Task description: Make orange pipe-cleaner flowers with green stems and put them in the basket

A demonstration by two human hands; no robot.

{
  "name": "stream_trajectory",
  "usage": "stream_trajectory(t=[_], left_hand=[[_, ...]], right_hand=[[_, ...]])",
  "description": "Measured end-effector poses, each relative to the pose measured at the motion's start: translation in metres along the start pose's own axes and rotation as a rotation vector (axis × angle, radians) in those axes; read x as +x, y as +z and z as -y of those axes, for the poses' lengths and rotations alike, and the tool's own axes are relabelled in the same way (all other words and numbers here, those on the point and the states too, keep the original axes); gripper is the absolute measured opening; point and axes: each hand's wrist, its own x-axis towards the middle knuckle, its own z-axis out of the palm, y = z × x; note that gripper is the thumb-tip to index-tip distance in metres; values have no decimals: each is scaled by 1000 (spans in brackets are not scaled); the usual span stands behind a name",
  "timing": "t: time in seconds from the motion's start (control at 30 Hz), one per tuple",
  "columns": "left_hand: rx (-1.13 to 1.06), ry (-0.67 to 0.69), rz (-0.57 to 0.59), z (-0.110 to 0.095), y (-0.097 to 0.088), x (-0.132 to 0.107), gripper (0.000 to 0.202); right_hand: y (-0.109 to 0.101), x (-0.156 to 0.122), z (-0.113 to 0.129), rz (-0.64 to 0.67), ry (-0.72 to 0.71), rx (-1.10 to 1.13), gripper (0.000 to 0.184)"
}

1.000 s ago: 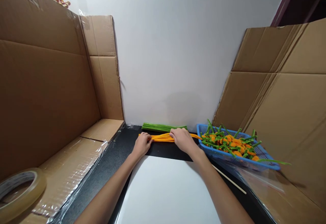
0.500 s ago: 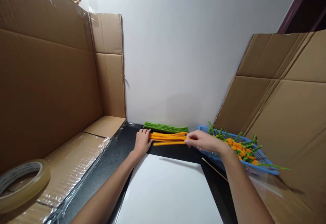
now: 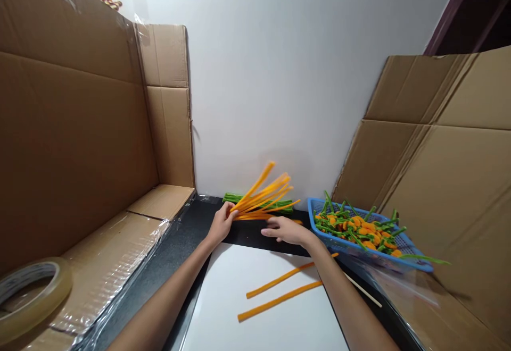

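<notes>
Left hand (image 3: 221, 223) clenched around one end of a bunch of orange pipe cleaners (image 3: 261, 197); the bunch fans up and out to the right, tips spread in the air, over a bundle of green pipe cleaners (image 3: 257, 198) lying by the wall; right hand (image 3: 285, 230) released, fingers loose and slightly spread, nothing visibly held, low over the black tabletop (image 3: 251, 239) just beside the bunch; two separate orange pipe cleaners (image 3: 279, 300) lie on a white board (image 3: 215, 308), roughly parallel, one passing beneath the right forearm (image 3: 339, 282); a blue plastic basket (image 3: 351, 243) sits to the right, heaped with orange-and-green pieces; a thin wooden stick (image 3: 363, 290) lies near its front edge; a roll of clear tape (image 3: 32, 298) rests on plastic-wrapped cardboard (image 3: 107, 260), far left; cardboard sheets (image 3: 419, 154) lean against the wall on the right.
</notes>
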Motion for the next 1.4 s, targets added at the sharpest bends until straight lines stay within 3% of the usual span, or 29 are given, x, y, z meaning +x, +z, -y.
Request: stream_trajectory(t=[0.1, 0.2, 0.37, 0.57, 0.7, 0.87, 0.93, 1.07, 1.17, 1.27, 1.4], left_hand=[[-120, 26, 44, -4, 7, 1, 32], [-175, 42, 127, -10, 12, -1, 39], [-153, 22, 158, -15, 11, -4, 38], [-78, -24, -3, -7, 9, -1, 30], [-12, -25, -61, -4, 7, 0, 27], [151, 47, -27, 0, -9, 4, 10], [209, 74, 3, 3, -17, 6, 15], [298, 133, 71, 5, -23, 8, 26], [346, 205, 131, -1, -22, 6, 17], [379, 269, 182, -8, -20, 4, 13], [420, 312, 206, -11, -18, 2, 12]], right_hand=[[23, 12, 0, -167, -79, 462, 59], [48, 22, 2, -197, -92, 660, 38], [68, 30, -6, -297, -92, 817, 18], [69, 30, -11, -360, -72, 975, 17], [73, 28, -8, -303, -26, 964, 16], [72, 26, -5, -225, 18, 772, 30], [69, 26, -4, -228, 8, 639, 34], [61, 27, -3, -410, -122, 355, 13], [56, 24, -6, -533, -291, -68, 27], [54, 22, -12, -558, -366, -531, 22], [54, 21, -17, -573, -344, -686, 14]])
